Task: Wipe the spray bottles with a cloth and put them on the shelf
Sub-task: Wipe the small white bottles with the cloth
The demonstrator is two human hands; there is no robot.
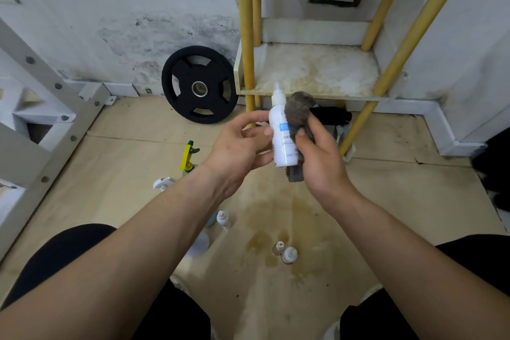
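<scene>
Presently, the left hand [237, 146] pinches the white spray bottle [280, 124] upright in front of the shelf [317, 72]; the right hand [320, 157] clasps a grey cloth [298, 110] against its side. Rotating the bottle steadily should wipe every face.

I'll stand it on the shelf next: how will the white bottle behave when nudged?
Probably tippy: the bottle is tall and narrow. Likely light, as the left hand holds it lightly. Its smooth plastic looks rigid and may slip against the cloth.
</scene>
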